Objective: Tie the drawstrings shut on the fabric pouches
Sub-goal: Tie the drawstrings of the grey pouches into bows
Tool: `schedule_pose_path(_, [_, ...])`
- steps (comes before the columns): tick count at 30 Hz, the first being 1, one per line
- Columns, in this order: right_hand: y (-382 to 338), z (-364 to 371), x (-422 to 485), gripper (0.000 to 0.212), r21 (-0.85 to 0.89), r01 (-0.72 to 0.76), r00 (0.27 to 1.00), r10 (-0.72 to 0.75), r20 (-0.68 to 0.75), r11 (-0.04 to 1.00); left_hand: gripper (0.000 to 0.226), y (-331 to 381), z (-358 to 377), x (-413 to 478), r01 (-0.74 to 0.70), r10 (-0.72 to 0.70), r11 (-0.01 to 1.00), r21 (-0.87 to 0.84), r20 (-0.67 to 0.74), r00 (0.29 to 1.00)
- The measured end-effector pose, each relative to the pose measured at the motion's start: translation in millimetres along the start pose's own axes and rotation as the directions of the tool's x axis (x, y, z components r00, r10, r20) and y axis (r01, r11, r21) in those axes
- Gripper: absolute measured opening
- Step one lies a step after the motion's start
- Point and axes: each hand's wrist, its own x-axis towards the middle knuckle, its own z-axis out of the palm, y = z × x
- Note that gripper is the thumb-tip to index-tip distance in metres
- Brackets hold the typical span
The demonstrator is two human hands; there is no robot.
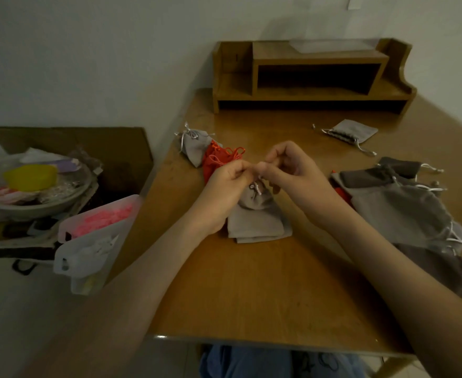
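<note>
A light grey pouch [258, 219] stands on the wooden table [251, 290] at the centre, its neck gathered. Its silver drawstring [255, 188] runs up between my hands. My left hand [224, 192] pinches one end of the string above the neck. My right hand [292, 170] pinches the other end, fingertips touching those of the left. Behind them lie a red pouch [216, 159] and a grey pouch [194, 144] with tied strings. One flat grey pouch [352, 132] lies far right. A pile of grey pouches [399, 205] fills the right side.
A wooden desk shelf [311, 77] stands at the table's back. Left of the table sits a cardboard box [68, 148] with a glass bowl [33, 184], a yellow container [30, 177] and plastic bags [96, 233] of pink items.
</note>
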Motion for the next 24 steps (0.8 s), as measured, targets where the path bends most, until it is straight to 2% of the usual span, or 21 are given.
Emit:
schedule_pose_path(2, [0.1, 0.0, 1.1, 0.039, -0.081, -0.067, 0.997, 0.071, 0.040, 0.994, 0.018, -0.5, -0.9, -0.1, 0.014, -0.014, 0.999, -0.044, 0.003, 1.000])
schedule_pose_path(4, [0.5, 1.2, 1.0, 0.044, -0.207, -0.083, 0.992, 0.101, 0.076, 0.975, 0.019, -0.2, -1.7, -0.3, 0.009, -0.009, 0.998, -0.069, 0.003, 1.000])
schedule_pose_path(6, [1.4, 0.8, 0.6, 0.038, -0.253, -0.084, 0.993, 0.103, 0.064, 0.964, 0.019, -0.2, -1.5, -1.1, -0.015, 0.016, 0.998, -0.060, 0.009, 1.000])
schedule_pose_path(10, [-1.0, -0.8, -0.2, 0.023, -0.232, -0.072, 0.995, 0.085, 0.044, 0.970, 0.018, 0.9, -1.5, -1.8, -0.048, 0.047, 0.998, -0.035, -0.023, 0.999])
schedule_pose_path(17, [-1.6, -1.8, 1.2, 0.018, -0.264, -0.026, 0.999, 0.036, 0.033, 0.964, 0.018, -0.1, -2.7, -1.9, -0.077, 0.083, 0.995, 0.068, -0.091, 0.992])
schedule_pose_path(20, [-3.1, -2.8, 1.3, 0.019, -0.228, -0.073, 0.993, 0.092, 0.075, 0.971, 0.022, 1.2, -3.8, -2.6, -0.092, 0.099, 0.993, 0.077, -0.081, 0.992])
schedule_pose_path(24, [-3.7, -7.7, 0.0, 0.009, -0.217, -0.089, 0.980, 0.124, 0.153, 0.972, 0.017, 6.1, -3.2, -5.6, -0.125, 0.131, 0.989, 0.077, -0.074, 0.989])
